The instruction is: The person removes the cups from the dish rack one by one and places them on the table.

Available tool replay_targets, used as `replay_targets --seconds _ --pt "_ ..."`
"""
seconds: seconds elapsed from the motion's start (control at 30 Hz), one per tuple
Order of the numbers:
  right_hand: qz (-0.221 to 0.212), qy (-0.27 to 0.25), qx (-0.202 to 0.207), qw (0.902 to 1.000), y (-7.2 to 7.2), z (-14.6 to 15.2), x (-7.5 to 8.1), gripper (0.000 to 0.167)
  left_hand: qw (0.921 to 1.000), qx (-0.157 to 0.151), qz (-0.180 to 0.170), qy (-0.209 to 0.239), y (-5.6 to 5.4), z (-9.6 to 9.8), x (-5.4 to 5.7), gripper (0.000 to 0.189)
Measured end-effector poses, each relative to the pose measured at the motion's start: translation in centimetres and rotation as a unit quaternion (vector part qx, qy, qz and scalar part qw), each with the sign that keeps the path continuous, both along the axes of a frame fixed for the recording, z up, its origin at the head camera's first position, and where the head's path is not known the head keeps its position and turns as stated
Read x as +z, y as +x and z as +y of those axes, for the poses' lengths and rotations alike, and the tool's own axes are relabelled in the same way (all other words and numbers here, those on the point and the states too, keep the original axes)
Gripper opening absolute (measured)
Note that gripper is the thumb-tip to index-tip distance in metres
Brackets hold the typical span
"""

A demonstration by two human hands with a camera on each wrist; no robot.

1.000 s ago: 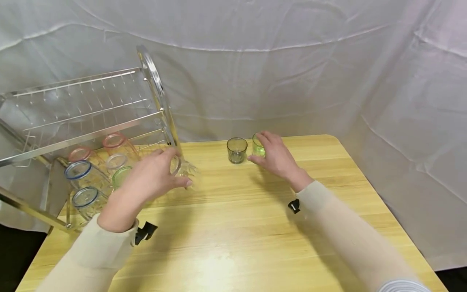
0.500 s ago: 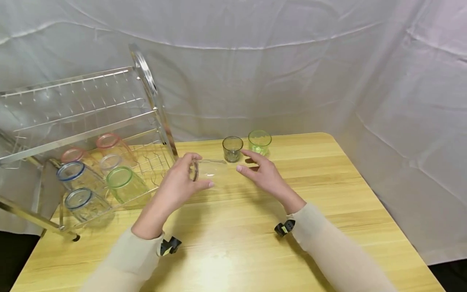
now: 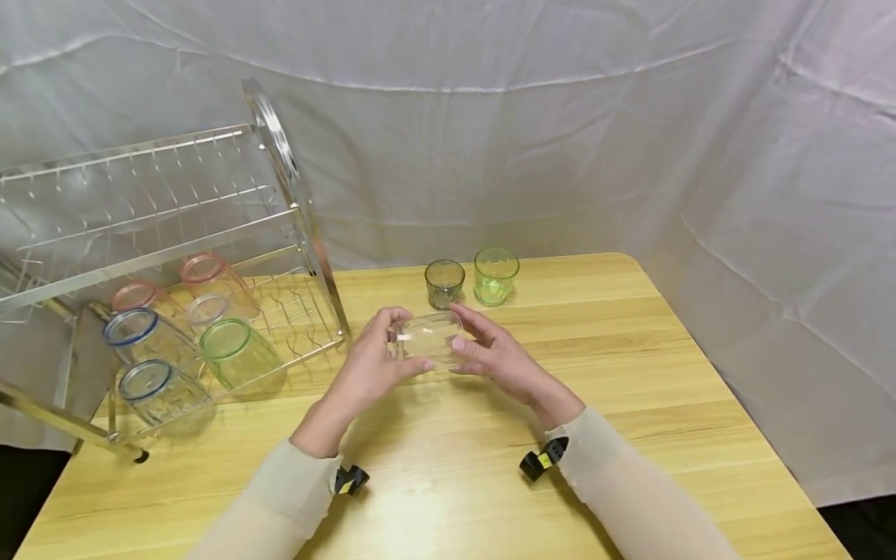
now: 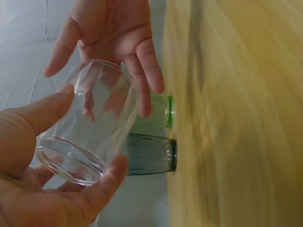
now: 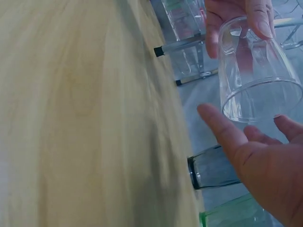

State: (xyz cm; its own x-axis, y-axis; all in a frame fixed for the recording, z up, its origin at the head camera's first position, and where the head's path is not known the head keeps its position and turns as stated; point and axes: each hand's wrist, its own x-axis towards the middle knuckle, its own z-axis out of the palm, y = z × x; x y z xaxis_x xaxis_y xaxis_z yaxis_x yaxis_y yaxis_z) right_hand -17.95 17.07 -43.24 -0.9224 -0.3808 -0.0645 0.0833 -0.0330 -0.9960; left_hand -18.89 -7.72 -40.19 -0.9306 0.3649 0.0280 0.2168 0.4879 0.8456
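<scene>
Tilted onto its side above the table, a clear drinking glass [image 3: 430, 333] has its mouth toward the right. My left hand [image 3: 369, 364] grips it at the thick base end, thumb and fingers on opposite sides. Around the mouth end, my right hand [image 3: 505, 364] is spread with fingers apart; in the right wrist view its fingertips [image 5: 210, 112] are right by the rim. Behind the hands, a smoky grey glass [image 3: 444, 289] and a green glass [image 3: 495, 281] stand upright side by side.
At the left stands a chrome two-tier dish rack [image 3: 273, 218]. Its lower tier holds several upside-down glasses, among them a green one [image 3: 234, 354], a blue-rimmed one [image 3: 133, 327] and a pink one [image 3: 210, 272]. A grey cloth [image 3: 560, 155] hangs behind the wooden table [image 3: 434, 482].
The left hand has carried the clear glass from the rack rightward to mid-table. The right hand has left the green glass, now standing beside the grey one, and come to the clear glass's mouth.
</scene>
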Motion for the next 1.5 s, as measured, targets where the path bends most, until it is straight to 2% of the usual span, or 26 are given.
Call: replay_targets --seconds 0.2,0.37,0.5,0.8,1.17,1.33,1.4,1.5 --pt "-0.015 -0.037 0.024 0.9989 0.3 0.1 -0.4 0.084 0.9993 -0.024 -0.002 0.029 0.1 0.2 -0.9 0.080" --pt "-0.028 -0.078 0.026 0.9962 0.6 0.2 -0.8 0.084 0.9974 -0.036 -0.016 0.061 0.1 0.4 -1.4 0.080" --pt "-0.031 -0.101 0.012 0.9943 0.8 0.2 -1.0 0.083 0.9960 -0.040 -0.027 0.076 0.1 0.5 -1.6 0.080" --pt "-0.017 -0.089 -0.027 0.9955 0.9 0.0 -1.3 0.080 0.9941 -0.052 -0.028 0.091 -0.2 0.6 -2.2 0.073" --pt "-0.010 -0.100 -0.041 0.9941 0.8 0.0 -1.4 0.076 0.9946 -0.051 0.004 0.090 -0.3 0.7 -2.5 0.075" --pt "-0.006 -0.074 -0.041 0.9964 0.6 0.6 -1.3 0.075 0.9965 -0.056 0.056 0.026 -0.2 0.4 -2.6 0.075" --pt "-0.006 -0.059 -0.044 0.9973 0.6 1.1 -1.2 0.074 0.9947 -0.055 0.087 -0.009 -0.1 0.0 -2.5 0.074" --pt "-0.004 -0.029 -0.051 0.9983 0.4 2.2 -1.0 0.074 0.9889 -0.046 0.136 -0.035 0.2 -0.9 -2.4 0.070"
